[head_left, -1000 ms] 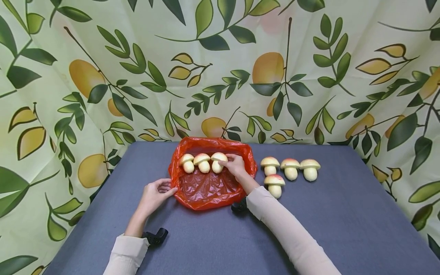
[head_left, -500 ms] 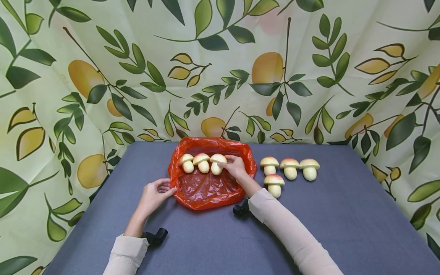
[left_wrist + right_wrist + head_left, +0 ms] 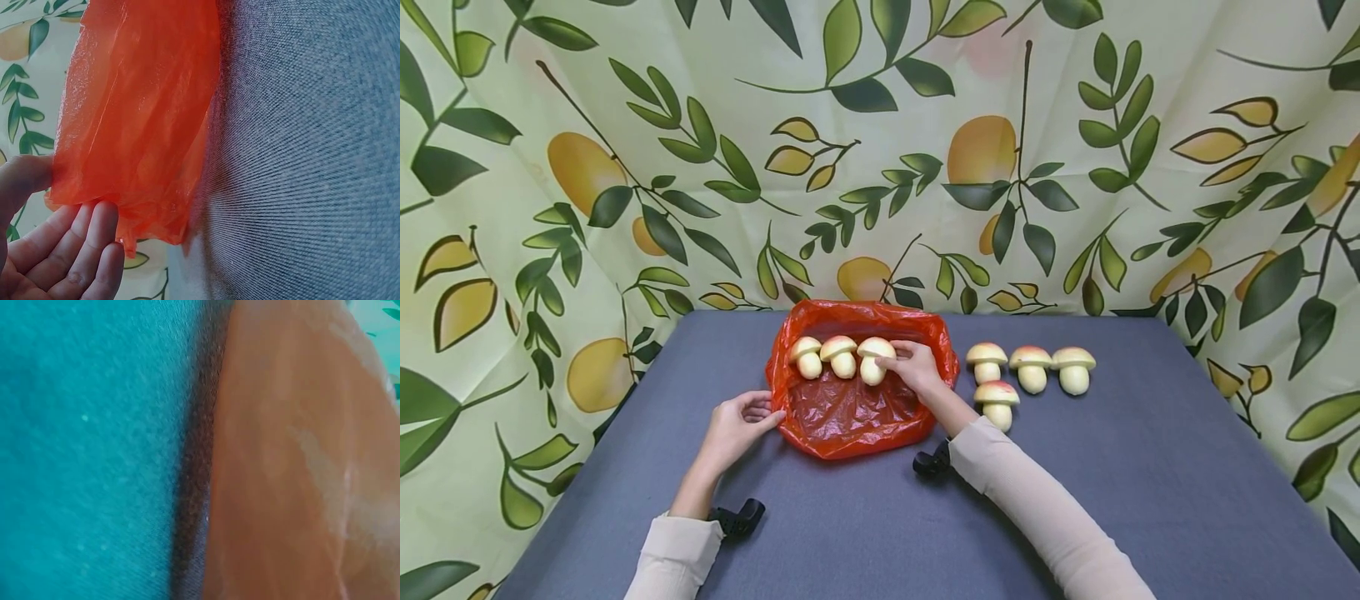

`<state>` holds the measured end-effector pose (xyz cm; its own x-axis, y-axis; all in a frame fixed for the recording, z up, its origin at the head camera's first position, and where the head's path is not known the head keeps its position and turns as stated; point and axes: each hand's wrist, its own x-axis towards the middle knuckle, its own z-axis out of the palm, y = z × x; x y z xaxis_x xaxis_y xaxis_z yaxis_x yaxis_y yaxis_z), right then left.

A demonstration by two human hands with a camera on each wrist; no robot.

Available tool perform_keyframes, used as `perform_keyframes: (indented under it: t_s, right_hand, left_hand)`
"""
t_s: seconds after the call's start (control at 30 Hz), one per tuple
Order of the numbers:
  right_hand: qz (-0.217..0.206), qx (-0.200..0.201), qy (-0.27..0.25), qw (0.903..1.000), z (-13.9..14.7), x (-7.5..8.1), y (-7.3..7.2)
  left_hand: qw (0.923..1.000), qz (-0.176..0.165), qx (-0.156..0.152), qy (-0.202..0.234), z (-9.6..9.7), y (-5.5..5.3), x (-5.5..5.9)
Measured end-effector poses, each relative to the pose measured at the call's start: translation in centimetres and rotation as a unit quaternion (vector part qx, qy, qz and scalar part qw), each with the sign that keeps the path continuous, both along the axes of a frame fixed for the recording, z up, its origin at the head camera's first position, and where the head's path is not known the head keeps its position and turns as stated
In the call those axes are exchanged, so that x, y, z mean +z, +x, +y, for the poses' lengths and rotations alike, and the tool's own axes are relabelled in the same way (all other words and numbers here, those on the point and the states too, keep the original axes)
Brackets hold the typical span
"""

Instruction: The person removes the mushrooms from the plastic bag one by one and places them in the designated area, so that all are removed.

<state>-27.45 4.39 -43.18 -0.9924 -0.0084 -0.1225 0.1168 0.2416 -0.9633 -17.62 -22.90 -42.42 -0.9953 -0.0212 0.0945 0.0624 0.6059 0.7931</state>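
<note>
A red plastic bag lies opened wide on the table, its rim folded into a low wall. Two toy mushrooms with cream stems and pale yellow caps, a left one and a middle one, rest inside in a row. Beside them is a third mushroom, which my right hand holds by its right side. My left hand pinches the bag's left rim. In the left wrist view its thumb and fingers meet the bag's edge. Red plastic fills much of the right wrist view, where the right hand is hidden.
Right of the bag, three mushrooms stand in a row: a left one, a middle one and a right one. Another mushroom sits in front of the left one, near the right forearm. A leaf-patterned cloth hangs behind the grey-blue table.
The right wrist and sleeve have shifted slightly right and down, while the right fingers stay on the same mushroom. The left hand and the bag look unchanged.
</note>
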Motion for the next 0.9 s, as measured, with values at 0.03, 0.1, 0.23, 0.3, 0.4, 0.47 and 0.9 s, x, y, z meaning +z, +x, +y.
perform_keyframes:
  t_s: [0.03,0.1,0.23,0.3,0.4,0.47,0.9]
  right_hand:
    - [-0.001,0.001,-0.001,1.0000,0.1,0.1,0.1]
    - [-0.002,0.004,0.000,1.0000,0.3,0.2,0.4]
    - [-0.005,0.009,-0.001,0.9999,0.6,0.4,0.9]
    - [-0.007,0.011,-0.005,0.9999,0.8,0.3,1.1]
    - [-0.014,0.018,-0.018,0.9996,1.2,0.4,1.5]
    - [-0.015,0.026,-0.027,0.9992,1.4,0.5,1.8]
    - [-0.015,0.053,-0.043,0.9976,2.9,0.9,3.5]
  left_hand:
    - [1.0000,0.000,0.000,0.000,0.0,0.0,0.0]
    - [1.0000,0.000,0.000,0.001,0.0,0.0,0.0]
    - [1.0000,0.001,-0.001,0.000,0.0,0.0,0.0]
    - [1.0000,0.001,-0.001,-0.001,0.0,0.0,0.0]
    - [1.0000,0.001,-0.001,-0.001,0.1,0.0,0.0]
    - [1.0000,0.002,-0.001,-0.001,0.1,0.0,0.0]
    - [1.0000,0.008,-0.002,-0.004,0.1,-0.2,-0.4]
